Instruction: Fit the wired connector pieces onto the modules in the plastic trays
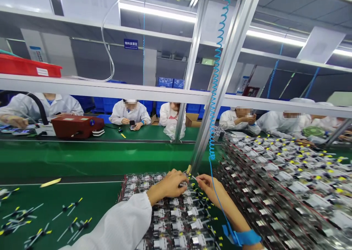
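My left hand (171,184) reaches out of a white sleeve and is closed over a small part at the far end of a tray of small electronic parts (176,220). Close beside it my right hand (206,186) pinches a thin piece that is too small to name. A blue wrist strap (245,238) sits on my right wrist, and its blue coiled cord (216,77) rises along a slanted metal post (220,81). What the left fingers hold is hidden.
A tall stack of trays (288,184) full of parts with yellow tips fills the right. Several loose thin cables (35,224) lie on the green mat at left. A green conveyor belt (82,158) runs across. Beyond it sit several people in white coats and a red box (75,126).
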